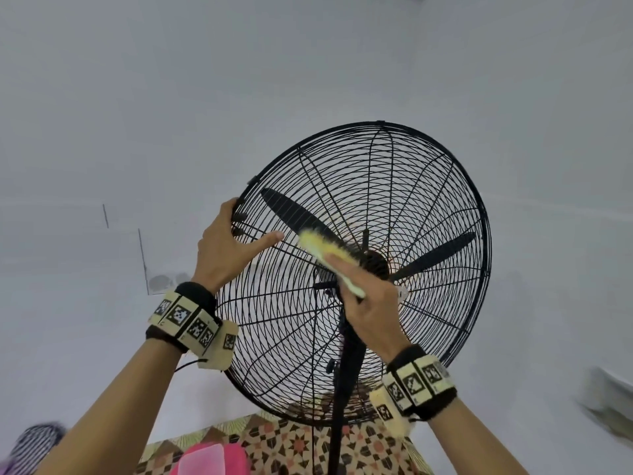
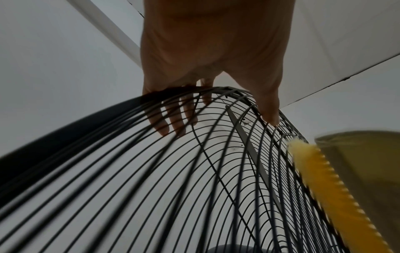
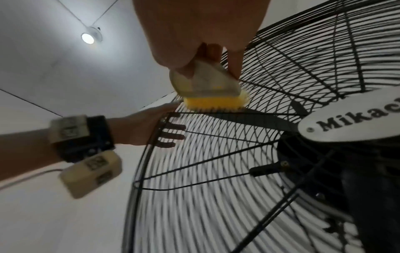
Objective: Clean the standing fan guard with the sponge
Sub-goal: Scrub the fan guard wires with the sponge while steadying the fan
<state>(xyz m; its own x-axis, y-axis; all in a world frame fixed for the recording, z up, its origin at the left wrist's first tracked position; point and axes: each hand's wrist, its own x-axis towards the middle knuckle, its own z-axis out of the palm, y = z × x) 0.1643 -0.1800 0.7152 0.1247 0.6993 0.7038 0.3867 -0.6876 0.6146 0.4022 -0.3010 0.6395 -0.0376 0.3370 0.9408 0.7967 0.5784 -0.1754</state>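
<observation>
Round black wire fan guard [image 1: 404,186], thin ribs. Left hand [image 1: 222,248] hooks rim; right hand [image 1: 366,303] pinches bristly yellow sponge [image 1: 325,252], motion-blurred, half hidden.

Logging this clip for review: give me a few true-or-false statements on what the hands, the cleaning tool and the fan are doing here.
1. The left hand grips the fan guard at its rim. True.
2. The right hand is empty. False: it holds a yellow brush.
3. The brush bristles meet the guard wires. True.
4. The guard is white. False: it is black.
5. The guard lies detached on the floor. False: it is on the fan, with a blade behind the wires.
</observation>
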